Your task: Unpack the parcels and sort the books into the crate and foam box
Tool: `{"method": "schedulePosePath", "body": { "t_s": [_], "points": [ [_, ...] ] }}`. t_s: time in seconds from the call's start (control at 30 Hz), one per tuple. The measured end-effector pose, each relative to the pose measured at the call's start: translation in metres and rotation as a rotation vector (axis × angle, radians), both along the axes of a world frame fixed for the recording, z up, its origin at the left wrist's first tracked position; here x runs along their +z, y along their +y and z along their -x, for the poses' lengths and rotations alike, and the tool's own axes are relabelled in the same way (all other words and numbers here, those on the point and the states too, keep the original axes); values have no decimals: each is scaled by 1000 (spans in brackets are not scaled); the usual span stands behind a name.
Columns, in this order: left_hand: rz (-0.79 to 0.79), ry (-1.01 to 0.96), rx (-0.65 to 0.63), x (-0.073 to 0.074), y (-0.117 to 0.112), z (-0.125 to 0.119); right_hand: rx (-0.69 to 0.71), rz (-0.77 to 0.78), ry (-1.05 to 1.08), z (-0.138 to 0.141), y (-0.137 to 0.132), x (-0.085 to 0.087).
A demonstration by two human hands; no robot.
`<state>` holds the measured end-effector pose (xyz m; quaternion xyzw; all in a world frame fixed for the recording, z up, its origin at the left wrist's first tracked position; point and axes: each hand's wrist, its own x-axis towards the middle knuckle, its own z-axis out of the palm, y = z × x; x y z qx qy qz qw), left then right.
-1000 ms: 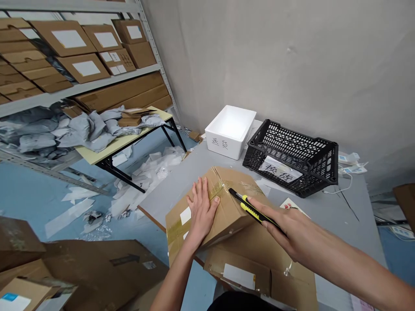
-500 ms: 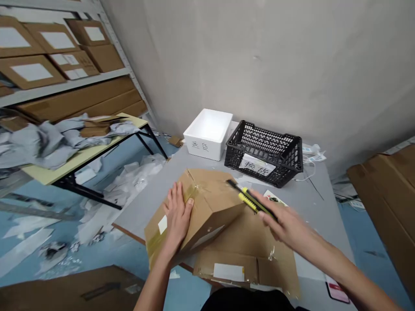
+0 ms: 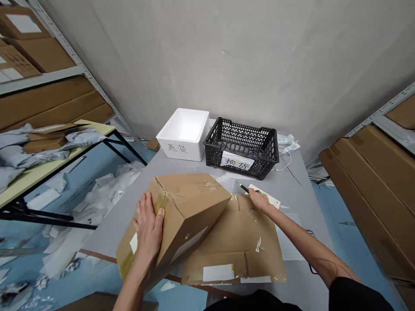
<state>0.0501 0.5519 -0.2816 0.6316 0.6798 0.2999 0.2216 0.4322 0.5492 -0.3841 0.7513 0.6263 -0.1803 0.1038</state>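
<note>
The cardboard box (image 3: 188, 229) sits tilted at the near left part of the counter (image 3: 301, 203), one side jutting out beyond the near edge; what bears its underside is hidden. The left hand (image 3: 149, 224) lies spread against the box's left part, fingers pointing away and thumb set apart beside the taped seam. It braces the box with a flat palm rather than clenching it; its forearm rises steeply from below, the wrist slightly bent.

The right hand (image 3: 258, 199) is stretched well forward toward the middle of the counter, back of the hand upward, fingers wrapped round a cutter (image 3: 244, 187) whose yellow and black end sticks out to the left. The right forearm slants in from the near right corner, elbow bent beside a black sleeve.

Under the right hand's reach, a flattened carton (image 3: 240, 233) spreads to the counter's near edge, partly covered by the box. A printed card (image 3: 270, 198) lies just beside the right hand. Near the right edge, a phone (image 3: 313, 270) is partly hidden by the forearm. Toward the far edge stand a white tub (image 3: 183, 149) and, just right of it, a black crate (image 3: 210, 157) with a handwritten sign (image 3: 238, 162).
</note>
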Motion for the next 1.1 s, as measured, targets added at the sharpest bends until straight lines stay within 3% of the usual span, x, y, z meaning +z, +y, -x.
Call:
{"method": "schedulePosePath", "body": {
  "t_s": [0.2, 0.37, 0.47, 0.53, 0.63, 0.7, 0.8, 0.9, 0.97, 1.1],
  "points": [
    [41, 50, -7, 7, 7, -19, 43, -74, 55, 10, 44, -43],
    [44, 111, -13, 7, 15, -37, -37, -140, 217, 13, 73, -53],
    [76, 189, -17, 7, 23, -51, -113, -167, 363, 20, 81, -41],
    [99, 236, -26, 8, 27, -62, -142, -182, 466, 29, 77, -23],
    [115, 274, -69, 8, 32, -80, -162, -222, 730, 49, 50, 22],
    [123, 298, -119, 6, 32, -94, -214, -266, 1139, 62, 27, 57],
    [168, 355, -268, 1, 29, -115, -95, -291, 1031, 78, 0, 92],
    [199, 407, -464, -4, 23, -122, -106, -303, 826, 82, -12, 91],
    [167, 432, -547, -7, 22, -113, -165, -308, 848, 79, -19, 76],
    [94, 489, -586, -10, 25, -84, -277, -313, 993, 74, -35, 50]
  ]
}}
